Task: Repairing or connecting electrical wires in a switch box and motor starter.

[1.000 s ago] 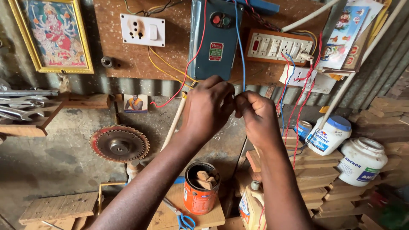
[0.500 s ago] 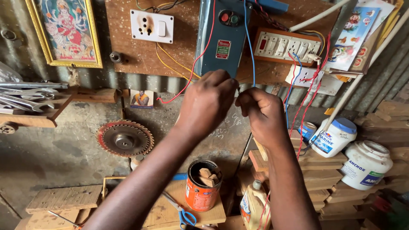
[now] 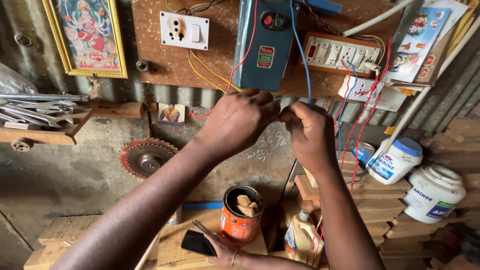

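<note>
— While both hands are meeting below the blue starter box (image 3: 264, 45), what are they gripping?
— Left hand (image 3: 237, 122) and right hand (image 3: 310, 132) are pinching shut on a blue wire (image 3: 301, 55) that is hanging down from the wall board (image 3: 150, 55), fingertips nearly touching.

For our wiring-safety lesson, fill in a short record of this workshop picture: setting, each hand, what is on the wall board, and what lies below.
setting: workshop wall of corrugated metal with a wooden board
left hand: fingers pinched at the wire ends, meeting the right hand
right hand: pinched on the blue wire
red wire: runs up beside the blue-green starter box
board: white socket, switch strip
below: orange tin with wood pieces, circular saw blade, white jars
another person's hand: beside the tin
</note>
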